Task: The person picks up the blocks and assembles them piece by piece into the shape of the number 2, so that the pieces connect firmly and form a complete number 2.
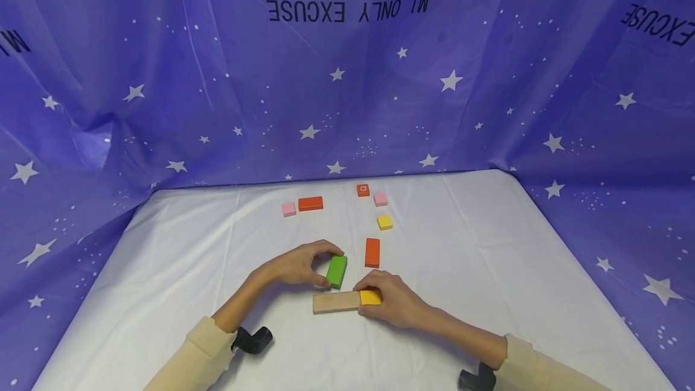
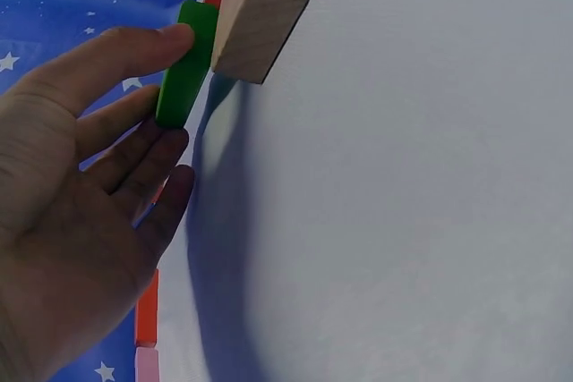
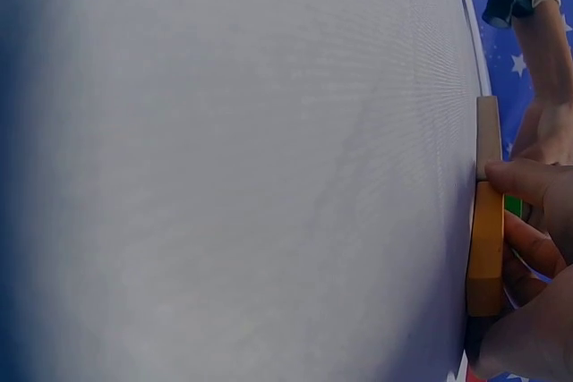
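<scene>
Head view: my left hand (image 1: pixel 304 263) pinches the green block (image 1: pixel 336 271) by its ends, thumb nearest me, just beyond the plain wooden block (image 1: pixel 335 303). My right hand (image 1: pixel 395 300) grips the yellow-orange block (image 1: pixel 371 298), end to end with the wooden one on the surface (image 1: pixel 293 355). The upright-lying red block (image 1: pixel 372 253) sits near; judgement: steer the green one clear of it.

Left wrist view: thumb and fingertips on green, its long side turned to the wood; cannot tell whether they touch. A light pinch should suffice, avoiding a bump.

Right wrist view: thumb at the seam, fingers behind. Best, I judge, to press gently lengthwise so the joint doesn't skew.
</scene>
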`<control>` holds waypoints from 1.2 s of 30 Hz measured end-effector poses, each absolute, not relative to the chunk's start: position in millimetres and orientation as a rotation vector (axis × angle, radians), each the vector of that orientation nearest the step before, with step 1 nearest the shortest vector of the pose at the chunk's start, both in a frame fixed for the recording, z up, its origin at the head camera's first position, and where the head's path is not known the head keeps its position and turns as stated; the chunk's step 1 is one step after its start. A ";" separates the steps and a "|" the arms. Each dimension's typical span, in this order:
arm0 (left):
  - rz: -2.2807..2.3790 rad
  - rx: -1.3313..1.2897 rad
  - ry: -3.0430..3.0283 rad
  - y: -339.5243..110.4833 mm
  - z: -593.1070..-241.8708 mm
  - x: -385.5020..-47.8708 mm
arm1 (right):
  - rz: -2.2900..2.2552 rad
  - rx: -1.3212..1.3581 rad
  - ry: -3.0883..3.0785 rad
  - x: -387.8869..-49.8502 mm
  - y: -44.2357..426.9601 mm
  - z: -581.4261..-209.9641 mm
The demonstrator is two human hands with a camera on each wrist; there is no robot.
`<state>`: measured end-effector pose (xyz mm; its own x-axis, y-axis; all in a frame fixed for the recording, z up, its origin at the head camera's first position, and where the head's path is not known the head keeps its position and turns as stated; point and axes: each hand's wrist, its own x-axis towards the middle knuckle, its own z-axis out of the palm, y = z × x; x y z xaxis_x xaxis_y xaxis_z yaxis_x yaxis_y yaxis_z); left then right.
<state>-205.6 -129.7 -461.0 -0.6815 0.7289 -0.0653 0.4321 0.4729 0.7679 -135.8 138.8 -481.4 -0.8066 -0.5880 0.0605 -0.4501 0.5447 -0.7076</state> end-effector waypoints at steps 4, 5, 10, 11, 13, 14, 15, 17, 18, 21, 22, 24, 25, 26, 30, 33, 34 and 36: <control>1.043 0.979 2.339 -128.4 -463.8 -204.9 | -1.104 -0.876 2.595 -136.2 138.7 -481.6; 1.039 0.980 2.340 -128.2 -464.4 -204.9 | -1.103 -0.875 2.595 -136.2 138.8 -481.7; 1.030 0.979 2.340 -126.7 -465.4 -204.2 | -1.107 -0.872 2.589 -136.1 139.0 -481.8; 1.025 0.980 2.341 -126.3 -465.2 -203.9 | -1.108 -0.874 2.590 -136.2 139.0 -481.8; 1.018 0.982 2.345 -125.6 -465.0 -203.4 | -1.110 -0.879 2.592 -136.2 138.8 -481.7; 1.014 0.981 2.345 -125.1 -464.5 -203.0 | -1.110 -0.881 2.593 -136.2 138.7 -481.6; 1.012 0.982 2.345 -124.7 -464.1 -202.6 | -1.110 -0.884 2.594 -136.3 138.6 -481.5; 1.006 0.983 2.349 -124.1 -463.4 -201.9 | -1.110 -0.884 2.596 -136.1 138.6 -481.3; 1.005 0.983 2.349 -123.8 -463.0 -201.5 | -1.111 -0.883 2.595 -135.8 138.6 -481.0; 1.005 0.986 2.352 -123.6 -463.0 -201.2 | -1.113 -0.886 2.593 -135.6 138.7 -480.8; 1.005 0.985 2.351 -123.5 -462.9 -200.9 | -1.113 -0.889 2.593 -135.5 138.7 -480.7; 1.003 0.989 2.352 -123.4 -463.1 -200.7 | -1.114 -0.891 2.592 -135.3 138.8 -480.4; 1.004 0.991 2.352 -123.3 -463.3 -200.6 | -1.114 -0.892 2.594 -135.2 138.8 -480.4; 1.002 0.994 2.353 -123.1 -463.6 -200.5 | -1.115 -0.893 2.593 -135.1 138.9 -480.3; 1.008 0.995 2.352 -122.6 -463.9 -199.6 | -1.121 -0.898 2.592 -135.0 138.9 -480.2; 1.011 0.991 2.354 -122.9 -465.0 -199.5 | -1.119 -0.903 2.594 -135.2 138.7 -479.8; 1.011 0.990 2.356 -123.1 -465.6 -199.7 | -1.117 -0.904 2.596 -135.4 138.6 -479.9; 1.008 0.988 2.361 -123.2 -466.2 -200.0 | -1.111 -0.903 2.600 -135.5 138.5 -479.3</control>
<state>-200.0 -123.2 -466.2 -0.6762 0.7331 -0.0735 0.4542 0.4933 0.7419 -135.5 138.5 -479.3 -0.8014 -0.5934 0.0751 -0.4645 0.5383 -0.7032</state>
